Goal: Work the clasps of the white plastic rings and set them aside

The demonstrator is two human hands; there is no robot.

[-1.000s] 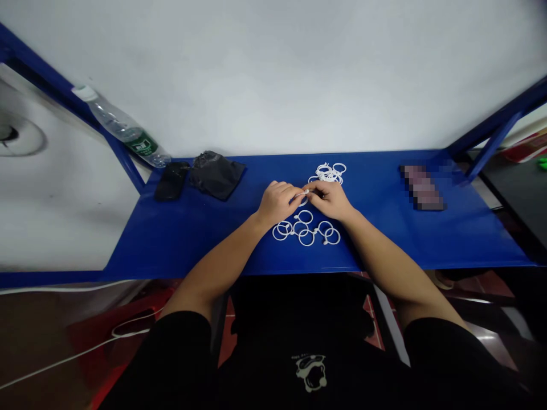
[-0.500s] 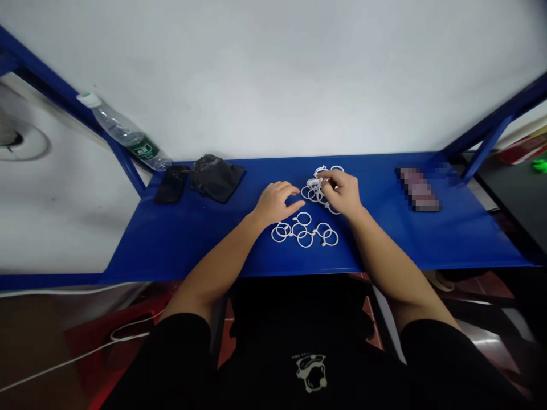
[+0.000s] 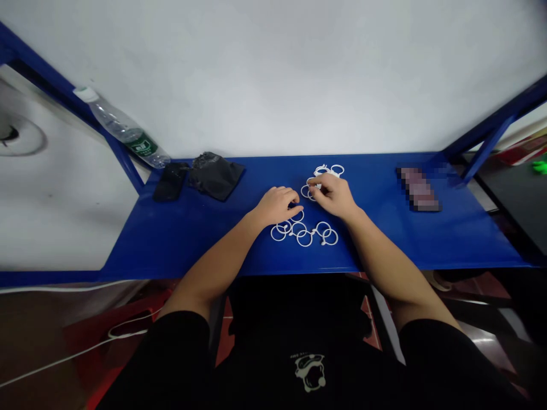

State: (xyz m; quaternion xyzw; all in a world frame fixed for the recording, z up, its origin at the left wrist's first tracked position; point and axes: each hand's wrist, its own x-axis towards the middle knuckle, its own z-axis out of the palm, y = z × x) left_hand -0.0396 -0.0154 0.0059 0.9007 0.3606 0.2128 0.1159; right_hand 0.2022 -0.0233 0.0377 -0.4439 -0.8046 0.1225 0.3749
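Note:
On the blue table lies a loose front group of thin white rings point(image 3: 305, 238) with small knobs, several of them overlapping. My left hand point(image 3: 277, 206) is curled just behind this group, with thumb and fingers closed at one white ring point(image 3: 298, 218) whose back part they cover. Farther back is a heaped pile of similar white rings point(image 3: 337, 169), partly hidden by my right hand point(image 3: 335, 193). The bent thumb and fingers of that hand close around a white ring at the pile's left side; the exact grip is partly hidden.
A dark pouch point(image 3: 216, 176) and a black phone point(image 3: 170, 182) lie at the back left, near a leaning plastic bottle point(image 3: 122, 128). At the right lies a pixelated phone-like object point(image 3: 419, 189). Blue frame posts point(image 3: 489, 148) rise at the table's sides against a white wall point(image 3: 273, 80).
My left hand has come slightly nearer, and the ring at its thumb has shifted left. My right hand has moved a little left over the pile, its fingers lower.

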